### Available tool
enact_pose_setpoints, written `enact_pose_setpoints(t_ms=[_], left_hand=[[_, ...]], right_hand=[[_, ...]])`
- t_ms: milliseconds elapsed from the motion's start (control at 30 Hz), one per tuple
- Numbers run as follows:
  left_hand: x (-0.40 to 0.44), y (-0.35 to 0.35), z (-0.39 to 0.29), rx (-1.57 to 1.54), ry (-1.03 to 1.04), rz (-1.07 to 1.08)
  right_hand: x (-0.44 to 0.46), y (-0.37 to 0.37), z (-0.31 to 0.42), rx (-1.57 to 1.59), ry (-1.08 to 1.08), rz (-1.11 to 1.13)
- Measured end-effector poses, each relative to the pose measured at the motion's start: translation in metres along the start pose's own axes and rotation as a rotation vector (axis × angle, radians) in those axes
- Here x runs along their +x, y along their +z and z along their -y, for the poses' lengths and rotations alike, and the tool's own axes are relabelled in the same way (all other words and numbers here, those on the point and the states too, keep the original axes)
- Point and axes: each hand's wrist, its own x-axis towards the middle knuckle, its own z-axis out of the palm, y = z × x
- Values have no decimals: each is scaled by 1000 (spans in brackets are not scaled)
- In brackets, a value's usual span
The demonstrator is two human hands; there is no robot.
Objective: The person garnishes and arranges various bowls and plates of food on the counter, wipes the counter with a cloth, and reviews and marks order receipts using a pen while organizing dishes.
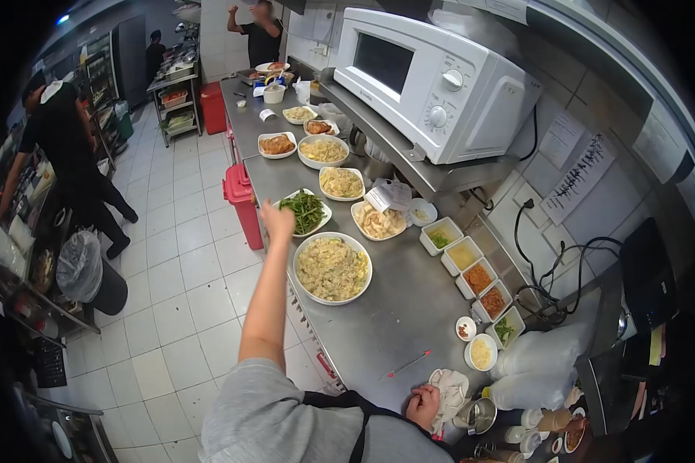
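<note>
My left hand [278, 221] reaches forward to the left rim of a white plate of green beans [304, 211]. Its fingers are bent in at the beans, and what lies between them is hidden. Just below that plate stands a large round bowl of fried rice [333, 268]. Close to my body, my right hand [422, 406] is curled closed against a crumpled whitish cloth [449, 393]. A red-and-clear pen [408, 364] lies on the steel counter [378, 332] near it.
Beyond the beans are more rice dishes [341, 183], fried chicken [276, 144] and a dish with a paper slip [388, 196]. Ingredient tubs [477, 275] line the right side under a microwave [432, 85]. A co-worker [66, 147] stands left; others are farther back.
</note>
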Motion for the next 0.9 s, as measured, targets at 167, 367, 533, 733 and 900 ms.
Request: enact_pose_setpoints(t_ms=[167, 367, 533, 733, 900], left_hand=[[-9, 12, 77, -634, -919, 935], [-17, 53, 105, -1196, -548, 835], [8, 30, 91, -910, -656, 720], [2, -98, -12, -913, -385, 956], [-58, -186, -76, -660, -307, 1308]], right_hand=[[-1, 2, -4, -29, -4, -4], [1, -5, 1, -92, -46, -92], [1, -14, 27, -37, 51, -57], [13, -36, 23, 17, 321, 215], [44, -105, 53, -379, 115, 9]])
